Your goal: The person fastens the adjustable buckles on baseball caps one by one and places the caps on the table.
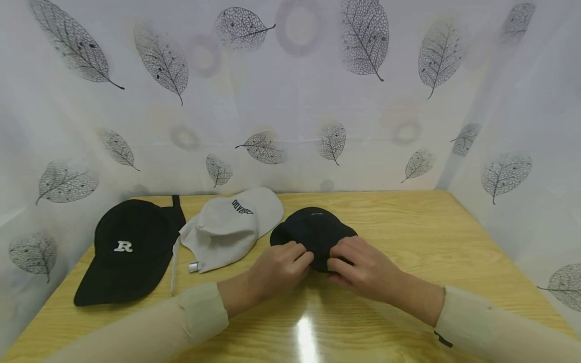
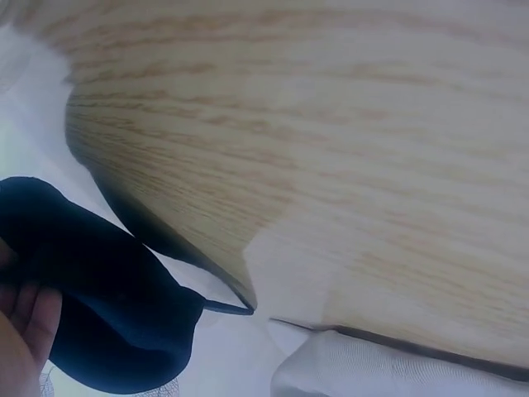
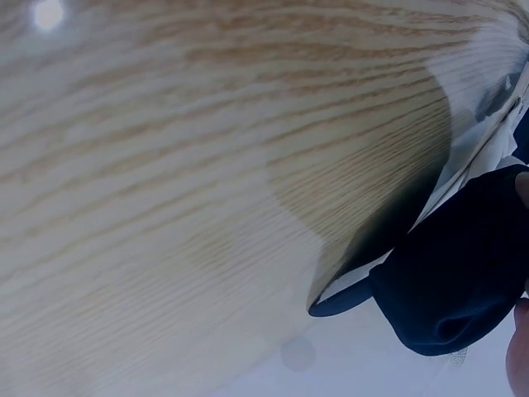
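Note:
A dark navy cap point(image 1: 317, 229) sits on the table in front of me, its crown up and a small pale mark near its far side. My left hand point(image 1: 283, 262) grips its near left edge with curled fingers. Opposite it, my right hand point(image 1: 363, 264) pinches the near right edge between fingers and thumb. In the left wrist view the cap point(image 2: 124, 289) shows soft folds beside the fingers point(image 2: 41, 322). The right wrist view has the cap's crown point(image 3: 463, 256) and a flat brim part, with only a sliver of my right hand point(image 3: 519, 356) showing.
Left of the navy cap lies a white cap point(image 1: 231, 222) with dark lettering and a loose strap. Farther left is a black cap point(image 1: 131, 252) with a white R. The wooden table point(image 1: 431, 237) meets leaf-printed curtains point(image 1: 299, 111) at the back and sides.

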Motion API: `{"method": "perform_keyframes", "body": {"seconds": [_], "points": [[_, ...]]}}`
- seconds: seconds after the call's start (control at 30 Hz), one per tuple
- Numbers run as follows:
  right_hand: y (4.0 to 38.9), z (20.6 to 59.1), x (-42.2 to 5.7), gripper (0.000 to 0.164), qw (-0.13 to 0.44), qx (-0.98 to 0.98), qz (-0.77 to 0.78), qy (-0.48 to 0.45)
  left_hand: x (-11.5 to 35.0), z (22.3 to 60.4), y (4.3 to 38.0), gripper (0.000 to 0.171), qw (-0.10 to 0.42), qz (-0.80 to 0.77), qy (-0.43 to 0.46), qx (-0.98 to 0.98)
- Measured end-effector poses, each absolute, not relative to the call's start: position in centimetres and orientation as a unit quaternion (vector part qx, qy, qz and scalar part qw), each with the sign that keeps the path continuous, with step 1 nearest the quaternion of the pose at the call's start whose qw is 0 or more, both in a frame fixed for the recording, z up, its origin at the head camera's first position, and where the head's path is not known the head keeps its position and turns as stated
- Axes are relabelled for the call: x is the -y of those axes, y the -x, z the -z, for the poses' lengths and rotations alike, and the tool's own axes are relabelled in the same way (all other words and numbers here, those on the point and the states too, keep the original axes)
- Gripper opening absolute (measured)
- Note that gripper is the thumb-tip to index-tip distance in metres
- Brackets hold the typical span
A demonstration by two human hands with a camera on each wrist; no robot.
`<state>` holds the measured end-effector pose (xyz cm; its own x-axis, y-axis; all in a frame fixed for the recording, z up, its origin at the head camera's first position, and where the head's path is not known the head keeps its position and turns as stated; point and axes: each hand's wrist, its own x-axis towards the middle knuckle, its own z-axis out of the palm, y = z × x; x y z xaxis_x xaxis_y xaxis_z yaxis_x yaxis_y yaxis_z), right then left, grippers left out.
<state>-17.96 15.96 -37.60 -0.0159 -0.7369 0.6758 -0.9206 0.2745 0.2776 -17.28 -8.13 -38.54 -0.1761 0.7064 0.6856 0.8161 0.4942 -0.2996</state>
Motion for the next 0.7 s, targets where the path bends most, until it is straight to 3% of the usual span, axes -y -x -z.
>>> {"method": "perform_keyframes", "body": {"seconds": [0.07, 0.23, 0.4, 0.57, 0.7], "points": [[17.97, 37.57, -15.92, 0.028, 0.385, 0.705, -0.116, -0.584, 8.10, 38.45, 17.27, 0.004, 0.408, 0.070, 0.497, 0.763], [17.93, 37.54, -15.86, 0.026, 0.398, 0.707, -0.107, -0.574, 8.07, 38.39, 17.32, 0.015, 0.422, 0.070, 0.498, 0.754], [17.89, 37.41, -15.78, 0.027, 0.419, 0.699, -0.095, -0.572, 8.12, 38.31, 17.38, 0.005, 0.424, 0.068, 0.497, 0.754], [18.02, 36.98, -15.72, 0.021, 0.450, 0.680, -0.080, -0.573, 8.11, 38.00, 17.53, 0.024, 0.434, 0.066, 0.495, 0.750], [18.18, 36.63, -15.67, 0.017, 0.472, 0.669, -0.069, -0.569, 8.08, 37.72, 17.58, 0.027, 0.440, 0.068, 0.495, 0.746]]}}
